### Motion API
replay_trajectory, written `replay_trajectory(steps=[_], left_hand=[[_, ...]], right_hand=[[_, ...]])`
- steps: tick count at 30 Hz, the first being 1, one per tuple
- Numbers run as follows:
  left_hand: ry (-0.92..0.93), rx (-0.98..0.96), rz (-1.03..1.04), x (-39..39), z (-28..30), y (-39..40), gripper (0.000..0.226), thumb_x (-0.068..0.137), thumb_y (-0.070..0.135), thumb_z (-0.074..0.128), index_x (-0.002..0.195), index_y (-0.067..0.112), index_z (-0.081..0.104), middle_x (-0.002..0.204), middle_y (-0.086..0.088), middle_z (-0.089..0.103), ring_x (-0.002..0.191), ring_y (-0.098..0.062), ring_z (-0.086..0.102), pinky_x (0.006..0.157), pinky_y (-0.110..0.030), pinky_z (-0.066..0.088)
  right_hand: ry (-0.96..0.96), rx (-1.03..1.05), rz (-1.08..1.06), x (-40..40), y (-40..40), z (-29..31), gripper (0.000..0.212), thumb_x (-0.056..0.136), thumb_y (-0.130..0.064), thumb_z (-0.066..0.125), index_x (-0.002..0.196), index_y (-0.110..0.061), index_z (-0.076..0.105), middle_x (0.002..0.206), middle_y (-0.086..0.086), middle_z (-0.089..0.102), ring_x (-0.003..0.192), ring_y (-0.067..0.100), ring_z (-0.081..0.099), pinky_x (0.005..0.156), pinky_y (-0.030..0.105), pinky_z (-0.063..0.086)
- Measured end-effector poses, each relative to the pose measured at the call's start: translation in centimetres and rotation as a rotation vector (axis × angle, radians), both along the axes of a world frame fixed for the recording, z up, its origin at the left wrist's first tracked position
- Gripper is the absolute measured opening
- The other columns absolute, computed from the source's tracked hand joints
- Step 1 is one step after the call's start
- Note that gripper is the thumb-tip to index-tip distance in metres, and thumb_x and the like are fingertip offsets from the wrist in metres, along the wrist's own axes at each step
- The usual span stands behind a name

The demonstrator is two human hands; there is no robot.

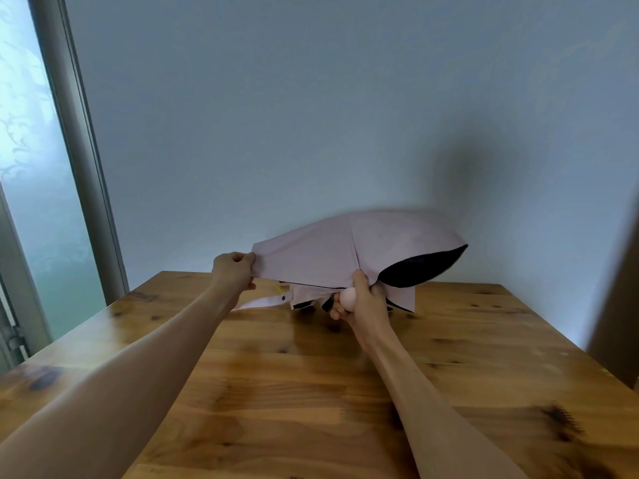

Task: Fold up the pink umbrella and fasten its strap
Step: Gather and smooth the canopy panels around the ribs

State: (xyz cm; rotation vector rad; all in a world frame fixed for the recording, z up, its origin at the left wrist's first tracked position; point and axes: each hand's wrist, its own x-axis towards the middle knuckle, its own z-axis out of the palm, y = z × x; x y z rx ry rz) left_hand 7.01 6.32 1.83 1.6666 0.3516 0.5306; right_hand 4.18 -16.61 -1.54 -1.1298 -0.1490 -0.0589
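Umbrella [345, 254], pink outside with a dark lining, is held above the far half of the wooden table [311, 392], close to the pale wall [311, 115]. Canopy is partly collapsed: one broad pink panel is stretched out flat toward the left, and on the right side the fabric curls over, exposing the black underside. Loose folds hang beneath, near the tabletop.

Left hand [233, 271] is closed on the left edge of the stretched panel, pinching the fabric between thumb and fingers. Right hand [363, 299] is wrapped around the rounded pink handle [347, 299], with the thumb pressed up against the canopy fabric above it. Both forearms reach forward over the table, well apart from each other.

Strap [262, 301], pink with a small dark fastener near its base, hangs loose below the canopy between the two hands, unfastened, its tip pointing left just above the table surface. A window [31, 167] with frosted patterned glass stands at the left.
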Motion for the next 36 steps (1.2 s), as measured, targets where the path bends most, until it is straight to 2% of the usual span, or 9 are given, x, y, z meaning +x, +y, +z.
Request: replay_trajectory(steps=[5, 8, 10, 16, 20, 25, 30, 33, 36], left_hand=[[0.157, 0.351, 0.144, 0.5, 0.4, -0.4, 0.014, 0.093, 0.013, 0.052, 0.083, 0.007, 0.059, 0.080, -0.011, 0.059, 0.077, -0.030, 0.052, 0.066, -0.031, 0.045], [-0.021, 0.537, 0.222, 0.4, 2.3, -2.1, 0.025, 0.093, 0.024, 0.054, 0.112, 0.012, 0.062, 0.111, -0.009, 0.065, 0.105, -0.031, 0.059, 0.091, -0.041, 0.049], [-0.194, 0.610, 0.098, 0.2, 4.2, -3.6, 0.027, 0.094, 0.025, 0.055, 0.116, 0.014, 0.065, 0.114, -0.006, 0.067, 0.108, -0.027, 0.060, 0.096, -0.040, 0.047], [-0.163, 0.476, -0.506, -0.8, 9.2, -7.5, 0.038, 0.097, 0.010, 0.059, 0.134, 0.010, 0.058, 0.125, -0.005, 0.066, 0.116, -0.017, 0.060, 0.102, -0.023, 0.043], [-0.101, 0.489, -0.598, -1.4, 11.0, -8.4, 0.040, 0.095, 0.012, 0.059, 0.134, 0.015, 0.060, 0.119, 0.000, 0.066, 0.105, -0.010, 0.061, 0.085, -0.017, 0.044], [-0.177, 0.446, -0.631, -2.2, 11.8, -8.8, 0.025, 0.097, 0.013, 0.054, 0.113, 0.012, 0.072, 0.101, 0.011, 0.069, 0.074, 0.012, 0.061, 0.066, -0.005, 0.044], [-0.136, 0.323, -0.653, -2.5, 11.9, -8.0, 0.033, 0.084, 0.051, 0.050, 0.070, 0.027, 0.069, 0.085, 0.012, 0.065, 0.089, -0.012, 0.056, 0.099, -0.041, 0.031], [-0.130, 0.178, -0.692, -2.4, 12.3, -7.1, 0.046, 0.090, 0.060, 0.044, 0.064, 0.024, 0.057, 0.079, 0.009, 0.061, 0.085, -0.015, 0.054, 0.093, -0.043, 0.028], [-0.070, 0.092, -0.610, -2.0, 12.6, -5.4, 0.059, 0.093, 0.071, 0.037, 0.065, 0.021, 0.053, 0.088, 0.005, 0.063, 0.096, -0.021, 0.058, 0.104, -0.047, 0.029]], right_hand=[[-0.103, -0.139, 0.058, -1.0, 0.0, 0.5, 0.019, 0.105, -0.031, 0.042, 0.101, -0.013, 0.046, 0.052, 0.000, 0.057, 0.047, 0.016, 0.045, 0.053, 0.036, 0.043], [-0.158, -0.208, 0.080, -1.2, 0.4, 0.3, 0.019, 0.103, -0.030, 0.046, 0.101, -0.011, 0.048, 0.060, 0.006, 0.056, 0.049, 0.018, 0.046, 0.049, 0.033, 0.044], [-0.184, -0.260, 0.089, -1.0, 0.6, 0.0, 0.020, 0.103, -0.031, 0.049, 0.103, -0.011, 0.047, 0.067, 0.012, 0.050, 0.050, 0.018, 0.046, 0.047, 0.032, 0.045], [-0.232, -0.354, 0.130, -0.9, 0.5, -0.6, 0.020, 0.102, -0.030, 0.053, 0.093, -0.015, 0.044, 0.068, 0.015, 0.040, 0.052, 0.019, 0.041, 0.046, 0.030, 0.045], [-0.253, -0.417, 0.128, -0.6, 0.5, -0.9, 0.019, 0.102, -0.030, 0.052, 0.093, -0.016, 0.044, 0.065, 0.014, 0.040, 0.048, 0.018, 0.041, 0.045, 0.029, 0.045], [-0.221, -0.433, 0.106, -0.4, 0.4, -1.1, 0.020, 0.102, -0.032, 0.052, 0.094, -0.015, 0.043, 0.065, 0.014, 0.042, 0.047, 0.016, 0.044, 0.046, 0.028, 0.046], [-0.216, -0.425, 0.109, -0.2, 0.3, -1.1, 0.027, 0.101, -0.033, 0.052, 0.088, -0.013, 0.041, 0.066, 0.015, 0.042, 0.050, 0.019, 0.043, 0.048, 0.029, 0.048], [-0.192, -0.414, 0.133, 0.2, 0.1, -1.3, 0.027, 0.099, -0.031, 0.057, 0.094, -0.007, 0.046, 0.055, 0.006, 0.040, 0.052, 0.018, 0.042, 0.053, 0.031, 0.050], [-0.084, -0.395, 0.106, 0.7, 0.2, -1.5, 0.042, 0.095, -0.029, 0.064, 0.121, -0.007, 0.039, 0.055, -0.002, 0.045, 0.049, 0.010, 0.046, 0.058, 0.031, 0.054]])
